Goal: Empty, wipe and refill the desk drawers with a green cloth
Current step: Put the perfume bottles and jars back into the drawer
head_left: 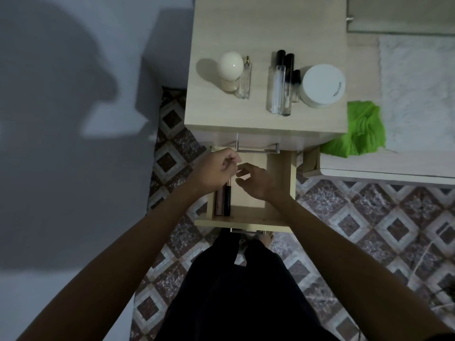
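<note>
Head view shows a lower drawer [256,193] pulled well out from a small wooden cabinet [266,28], with both hands held over its open box. Most of the drawer's floor is seen bare; only two slim tubes [223,200], one dark and one pinkish, are left lying side by side along its left wall. Whether these are the last things to be taken out or the first to be put back cannot be told from this moment alone.

On the cabinet top several things are stood: a white egg-shaped lamp [231,66], a clear perfume bottle [245,80] just beside it, a cluster of black-capped spray bottles [283,82], and a white round jar [323,85]. These are judged to be drawer contents set aside, so emptying looks largely done. The upper drawer [258,140] is shut.

The green cloth [357,130] is seen crumpled at the right front corner of the cabinet, partly hanging over onto the lower desk surface [384,166] beside it, well apart from both hands. It looks soft, thin and creased. Wiping and refilling are judged still to be done, at least in part.

The left hand [216,168] is curled, its fingertips pinched on what seems the thin top end of the dark tube. The right hand [256,182] is held just beside it, fingers loosely bent and grasping nothing.
</note>
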